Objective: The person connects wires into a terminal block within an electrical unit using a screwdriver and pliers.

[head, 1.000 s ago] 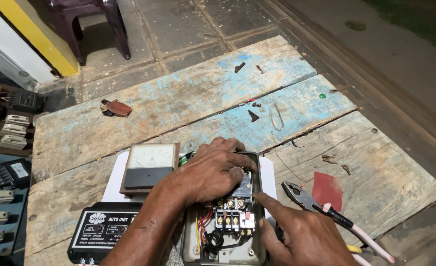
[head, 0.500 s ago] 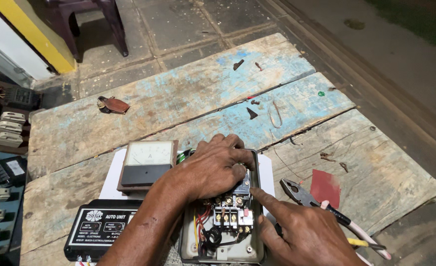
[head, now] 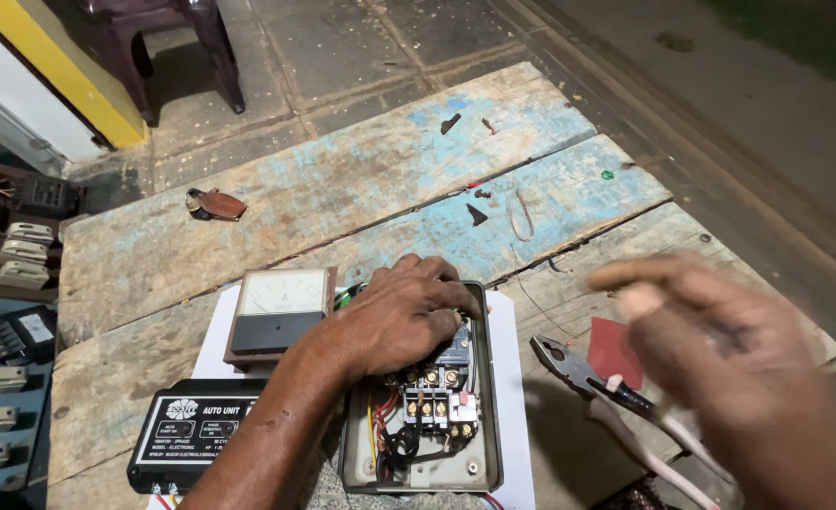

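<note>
On a weathered plank tabletop [head: 276,203] streaked with blue paint, a person works over an open electrical starter box [head: 422,416]. It lies on a white sheet [head: 507,378] at the near edge, its red, yellow and black wiring exposed. The right hand [head: 720,368], which a second ago pointed a finger into the box, has lifted clear and now hangs blurred above the pliers [head: 616,397]; its fingers appear loosely curled, though the blur leaves it unclear whether they hold anything. With that hand away, the contactor block [head: 437,397] is in full view. The left hand [head: 399,316] has stayed put, fingers spread and pressed flat over the box's upper end, gripping nothing. Just left of it lies a square analogue meter [head: 278,310], and below that a black control unit [head: 196,430]. A red scrap [head: 611,349] lies beside the pliers, a brown leather pouch [head: 215,204] well apart at the far left. The left forearm crosses the box's left side.
</note>
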